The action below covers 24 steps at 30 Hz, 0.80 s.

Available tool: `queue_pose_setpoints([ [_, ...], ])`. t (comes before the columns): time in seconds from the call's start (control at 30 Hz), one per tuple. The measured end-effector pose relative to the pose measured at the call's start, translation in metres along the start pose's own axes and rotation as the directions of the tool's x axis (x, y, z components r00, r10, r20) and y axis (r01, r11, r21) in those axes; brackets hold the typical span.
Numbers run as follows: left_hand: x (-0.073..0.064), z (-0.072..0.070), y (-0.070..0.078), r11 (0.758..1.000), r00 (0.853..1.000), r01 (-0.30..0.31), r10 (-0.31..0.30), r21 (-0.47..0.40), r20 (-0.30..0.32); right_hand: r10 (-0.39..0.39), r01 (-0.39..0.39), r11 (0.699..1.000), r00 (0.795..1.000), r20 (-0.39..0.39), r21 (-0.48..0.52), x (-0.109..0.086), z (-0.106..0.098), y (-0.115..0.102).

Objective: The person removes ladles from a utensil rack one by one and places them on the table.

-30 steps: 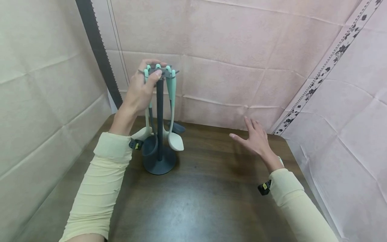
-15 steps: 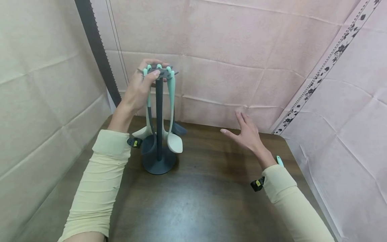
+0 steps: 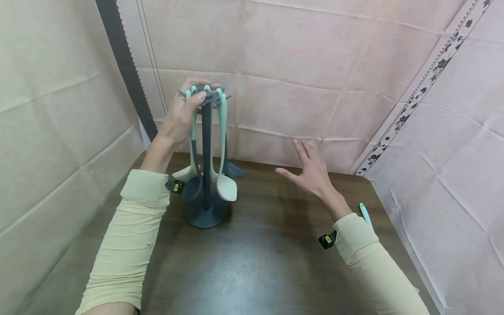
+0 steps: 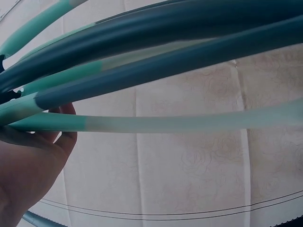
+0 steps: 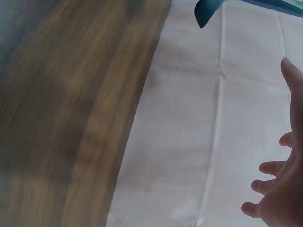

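My left hand (image 3: 182,116) grips the top of a dark grey utensil stand (image 3: 206,153), thumb over its hooked ring. Several utensils with mint-green handles hang round the pole: a white spoon-like head (image 3: 227,188) at the front right, a dark ladle (image 3: 192,189) at the front left, a dark head (image 3: 235,169) behind. In the left wrist view a mint-and-white handle (image 4: 180,124) crosses beside the curled fingers (image 4: 70,137). My right hand (image 3: 313,175) is in the air over the table's back right, fingers spread and holding nothing; the right wrist view shows this hand (image 5: 286,184) too.
A mint-green handle (image 3: 365,214) lies near the right edge of the brown wooden table (image 3: 267,245), partly hidden by the right sleeve. Pale cloth walls (image 3: 291,109) enclose the table at the back and both sides.
My right hand has moved left toward the stand, uncovering the mint-green handle on the table. The left hand stays on the stand's top, while the hanging utensils have shifted slightly.
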<state>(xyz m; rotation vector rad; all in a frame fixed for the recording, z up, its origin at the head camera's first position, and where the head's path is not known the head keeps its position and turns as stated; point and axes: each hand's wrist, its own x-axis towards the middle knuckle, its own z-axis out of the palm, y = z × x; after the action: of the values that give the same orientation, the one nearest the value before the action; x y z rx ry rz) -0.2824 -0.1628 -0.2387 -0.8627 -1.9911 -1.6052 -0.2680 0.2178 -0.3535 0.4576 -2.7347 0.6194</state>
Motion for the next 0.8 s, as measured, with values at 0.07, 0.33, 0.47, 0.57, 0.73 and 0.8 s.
queue_pose_setpoints([
  [0.07,0.000,0.001,0.000,1.000,1.000,-0.001,0.001,0.008,-0.008,-0.013,0.013,1.000,1.000,-0.006,0.012,0.000,0.000,-0.005],
  [0.33,-0.004,0.002,0.003,0.998,0.996,0.054,-0.051,0.039,-0.072,-0.090,0.092,0.995,0.995,-0.035,0.032,0.006,-0.004,-0.030],
  [0.47,-0.015,0.005,0.004,0.997,0.983,0.073,-0.069,0.014,-0.170,-0.105,0.106,0.994,0.994,-0.025,0.037,0.010,-0.005,-0.041],
  [0.57,-0.022,0.011,0.009,0.996,0.969,0.086,-0.079,0.020,-0.235,-0.113,0.115,0.992,0.993,-0.036,0.057,0.012,-0.005,-0.047],
  [0.73,-0.023,0.018,0.020,0.988,0.955,0.132,-0.105,0.079,-0.277,-0.136,0.142,0.986,0.989,-0.065,0.086,0.016,-0.012,-0.057],
  [0.8,-0.022,0.021,0.022,0.984,0.954,0.139,-0.103,0.112,-0.282,-0.155,0.162,0.982,0.985,-0.082,0.097,0.017,-0.015,-0.064],
])
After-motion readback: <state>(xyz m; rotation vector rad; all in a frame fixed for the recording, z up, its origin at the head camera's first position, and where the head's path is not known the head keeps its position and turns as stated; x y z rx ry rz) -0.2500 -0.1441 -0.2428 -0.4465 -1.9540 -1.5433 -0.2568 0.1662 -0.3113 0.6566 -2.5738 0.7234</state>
